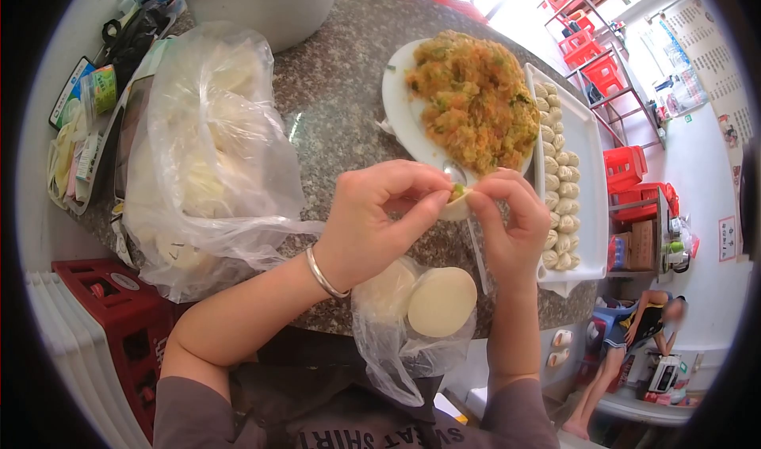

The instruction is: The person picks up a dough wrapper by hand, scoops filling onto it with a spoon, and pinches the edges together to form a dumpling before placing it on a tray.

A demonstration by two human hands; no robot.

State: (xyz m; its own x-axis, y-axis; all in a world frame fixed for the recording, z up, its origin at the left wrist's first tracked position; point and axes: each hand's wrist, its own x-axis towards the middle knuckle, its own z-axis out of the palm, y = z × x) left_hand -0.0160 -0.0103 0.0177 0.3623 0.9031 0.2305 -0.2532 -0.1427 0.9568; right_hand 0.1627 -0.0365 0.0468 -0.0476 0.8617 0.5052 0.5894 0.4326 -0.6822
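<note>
Between my two hands is a small dumpling (455,206), its pale wrapper folded around a bit of green and orange filling. My left hand (388,211) pinches one side of it with thumb and forefinger. From the other side my right hand (507,211) pinches the wrapper's edge. Just beyond the fingers lies a white plate (396,92) heaped with chopped filling (476,100); a spoon (454,173) rests at its near edge, partly hidden. Below my hands, round dumpling wrappers (442,302) sit on a plastic bag (388,362) at the table edge.
A white tray (588,187) with rows of pleated dumplings (564,203) stands to the right. On the left is a big plastic bag (214,148) of wrappers, with a large metal pot (261,9) behind. A person (634,338) is at the far right, near red stools (626,168).
</note>
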